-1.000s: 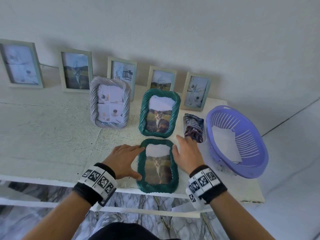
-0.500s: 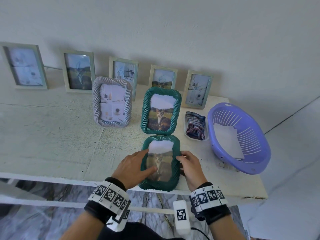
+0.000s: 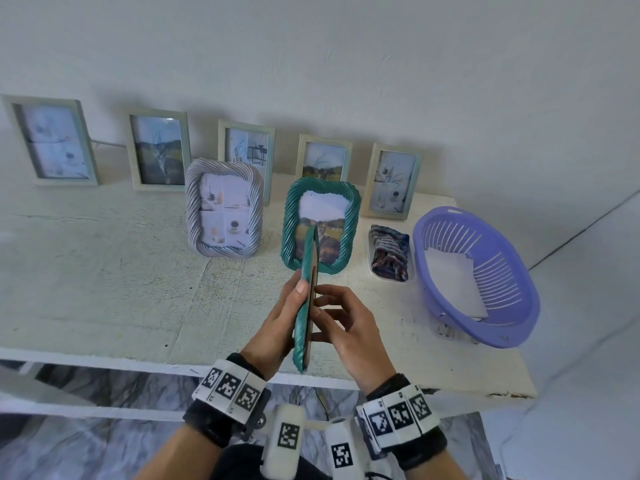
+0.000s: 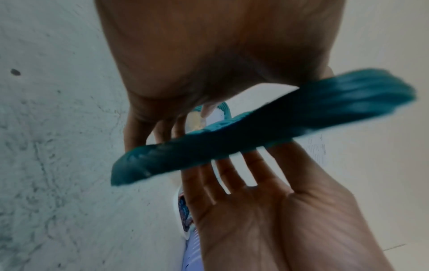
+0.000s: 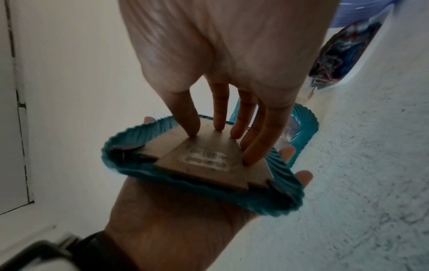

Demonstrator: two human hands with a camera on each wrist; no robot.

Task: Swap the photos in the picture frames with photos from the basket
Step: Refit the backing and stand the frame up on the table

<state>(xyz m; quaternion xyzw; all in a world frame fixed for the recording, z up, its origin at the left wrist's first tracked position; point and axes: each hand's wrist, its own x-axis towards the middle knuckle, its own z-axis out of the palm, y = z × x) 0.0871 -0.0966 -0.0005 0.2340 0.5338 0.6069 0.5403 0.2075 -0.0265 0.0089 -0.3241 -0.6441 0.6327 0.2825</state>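
Both hands hold a teal twisted picture frame (image 3: 306, 306) edge-on above the table's front edge. My left hand (image 3: 277, 323) grips it from the picture side, palm under it and fingertips (image 5: 287, 152) curled over its rim. My right hand (image 3: 349, 323) lays straight fingers (image 5: 250, 139) on the brown backing board (image 5: 209, 157) with its stand flap. In the left wrist view the frame (image 4: 255, 132) is blurred between the two hands. A purple basket (image 3: 512, 306) at the right holds white photos (image 3: 457, 285). The held frame's picture is hidden.
A second teal frame (image 3: 320, 223) with a cat photo and a lilac twisted frame (image 3: 223, 209) stand mid-table. Several pale frames (image 3: 159, 150) lean on the wall behind. A small tray with a striped cloth (image 3: 391, 254) lies beside the basket. The white table (image 3: 104, 271) ends just before my wrists.
The teal frame lay flat face up on the table; both hands have lifted it and turned it on edge, its back now facing my right hand.
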